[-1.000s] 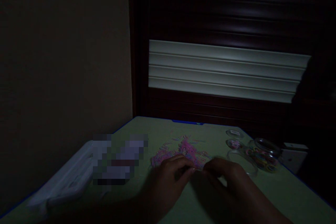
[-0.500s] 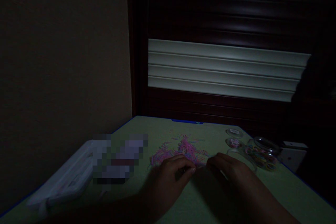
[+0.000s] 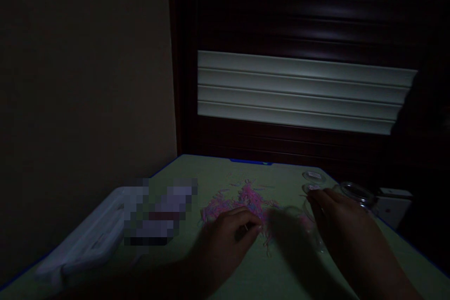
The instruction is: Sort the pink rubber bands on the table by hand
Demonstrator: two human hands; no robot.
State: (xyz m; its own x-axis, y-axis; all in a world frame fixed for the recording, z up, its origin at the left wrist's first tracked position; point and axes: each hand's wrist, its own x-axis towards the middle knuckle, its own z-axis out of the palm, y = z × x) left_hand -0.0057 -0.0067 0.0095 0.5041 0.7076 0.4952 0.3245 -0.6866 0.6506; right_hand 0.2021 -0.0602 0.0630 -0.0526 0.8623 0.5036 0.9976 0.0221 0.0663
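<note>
In the head view a loose pile of small pink and purple rubber bands (image 3: pixel 250 197) lies on the pale green table. My left hand (image 3: pixel 230 234) is at the near edge of the pile, thumb and forefinger pinched together; what sits between them is too small and dark to make out. My right hand (image 3: pixel 342 220) is farther right, above a small round clear dish (image 3: pixel 309 188). Its fingers are closed, and a thin pale strand like a rubber band (image 3: pixel 303 195) sticks out from the fingertips. A clear container with pink contents (image 3: pixel 305 221) is partly hidden beneath this hand.
A round clear lid (image 3: pixel 314 176) lies at the back right. Behind my right hand stands a clear jar (image 3: pixel 356 191). A white device (image 3: pixel 393 208) is by the right edge. On the left are a white plastic tray (image 3: pixel 84 239) and a pixelated item (image 3: pixel 161 211).
My right hand has moved right and slightly up, away from my left hand, and now covers most of the jar. The left hand stays pinched in the same place.
</note>
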